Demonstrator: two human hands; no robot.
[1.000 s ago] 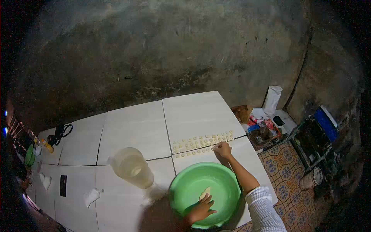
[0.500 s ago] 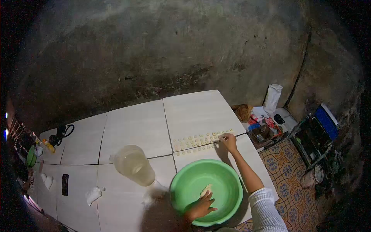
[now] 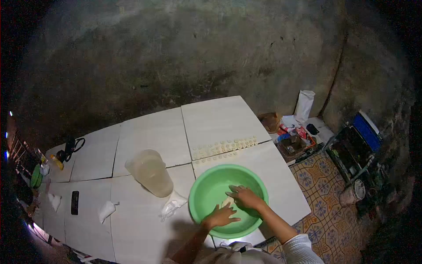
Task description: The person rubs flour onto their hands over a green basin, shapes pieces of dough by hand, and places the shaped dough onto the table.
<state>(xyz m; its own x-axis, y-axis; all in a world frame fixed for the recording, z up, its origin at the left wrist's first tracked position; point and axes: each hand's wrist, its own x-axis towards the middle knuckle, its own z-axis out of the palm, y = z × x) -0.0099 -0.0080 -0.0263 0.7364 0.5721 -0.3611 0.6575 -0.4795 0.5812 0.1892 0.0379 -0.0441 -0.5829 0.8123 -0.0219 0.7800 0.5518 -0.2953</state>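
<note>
A pale lump of dough lies in a green plastic basin, partly covered by my hands. My left hand is inside the basin at the dough's near side, its fingers spread. From the right, my right hand reaches over the basin floor with fingers stretched out at the dough's far edge. Whether its fingertips press the dough I cannot tell. Beyond the basin, several small round dough pieces sit in rows on the white tiled tabletop.
Left of the basin stand a cloudy plastic pitcher and a clear plastic bag. Farther left lie a white bag and a dark phone. A crate of odds and ends stands past the table's right edge.
My right hand has come back from the rows of dough pieces into the basin. My left hand stays by the dough. The view has shifted slightly.
</note>
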